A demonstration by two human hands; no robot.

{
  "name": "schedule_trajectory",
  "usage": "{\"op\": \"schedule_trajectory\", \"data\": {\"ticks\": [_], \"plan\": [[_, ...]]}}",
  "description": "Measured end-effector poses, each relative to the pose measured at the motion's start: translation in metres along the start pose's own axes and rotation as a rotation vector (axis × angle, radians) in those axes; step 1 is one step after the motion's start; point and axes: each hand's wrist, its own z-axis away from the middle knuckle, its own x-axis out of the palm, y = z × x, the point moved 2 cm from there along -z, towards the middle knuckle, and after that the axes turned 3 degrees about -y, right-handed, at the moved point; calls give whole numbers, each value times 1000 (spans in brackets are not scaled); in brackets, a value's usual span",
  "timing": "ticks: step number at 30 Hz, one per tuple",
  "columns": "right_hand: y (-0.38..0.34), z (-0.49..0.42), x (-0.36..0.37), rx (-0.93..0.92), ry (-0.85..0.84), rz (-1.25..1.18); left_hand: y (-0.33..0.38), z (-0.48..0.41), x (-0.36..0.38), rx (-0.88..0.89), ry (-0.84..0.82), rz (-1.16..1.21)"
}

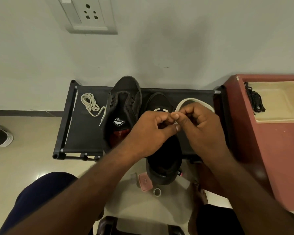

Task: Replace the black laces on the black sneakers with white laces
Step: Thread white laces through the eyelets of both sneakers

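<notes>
Two black sneakers stand on a black rack. The left sneaker has no laces in its eyelets. Over the right sneaker both my hands work a white lace that loops out behind them. My left hand and my right hand pinch that lace between thumb and fingers, fingertips touching. One white strip crosses the right sneaker near its toe. A second white lace lies coiled on the rack's left part. Black laces lie bunched in a cream tray.
The tray sits on a reddish table to the right of the rack. A wall with a socket plate is behind. Another shoe is on the floor at far left. A pink box and a tape roll lie on the floor.
</notes>
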Motion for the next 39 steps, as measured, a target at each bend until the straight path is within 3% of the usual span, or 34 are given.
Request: {"op": "schedule_trajectory", "data": {"ticks": [5, 14, 20, 26, 30, 33, 36, 39], "plan": [[-4, -1, 4, 9, 22, -28, -2, -1, 3, 3, 102, -38], [-4, -1, -2, -212, -28, 157, -4, 0, -4, -24, 176, -88], [-3, -1, 0, -234, -72, 283, -1, 1, -12, -32, 31, -153], [-7, 0, 3, -284, -176, 414, -1, 3, -16, -82, -8, -144], [-9, -2, 1, -171, -259, 387, -4, 3, -18, -51, 51, -234], [-8, -3, 0, 11, -269, 295, -4, 3, -18, 19, 174, -324], [-12, -1, 2, 222, -374, -4, -4, 1, -18, 49, 227, -386], [-16, 0, 0, 338, -360, -295, -8, -2, -20, 58, 122, -489]]}}
